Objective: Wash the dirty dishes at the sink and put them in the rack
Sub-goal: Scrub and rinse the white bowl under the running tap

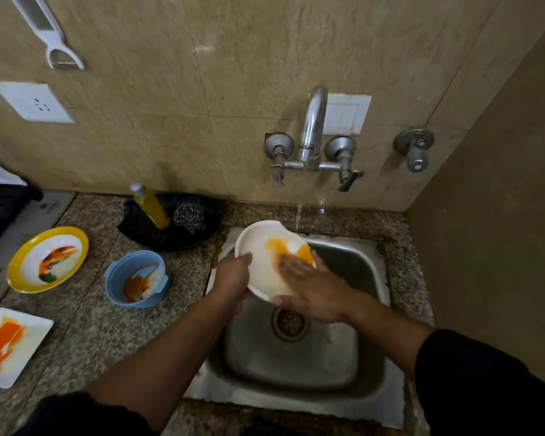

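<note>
head view: the white plate (pixel 261 247) is tilted over the sink (pixel 296 366), just left of the thin stream from the tap (pixel 312 127). the left hand (pixel 232 275) grips its left rim, fingers (pixel 244 258) curled round the edge. the right hand (pixel 315 287) lies flat on the plate's face, its fingers straight and holding nothing, rubbing at the orange smear. to do this well, i'd bring the stain under the stream, keep the rim grip firm since the plate is wet, and rub until no orange shows. a steel scrubber (pixel 189 217) and soap bottle (pixel 150 206) sit near if bare fingers fail. on the counter (pixel 85 335) wait a yellow-rimmed plate (pixel 48 259), a blue bowl (pixel 136 280) and a square plate (pixel 11 346), all stained.
</note>
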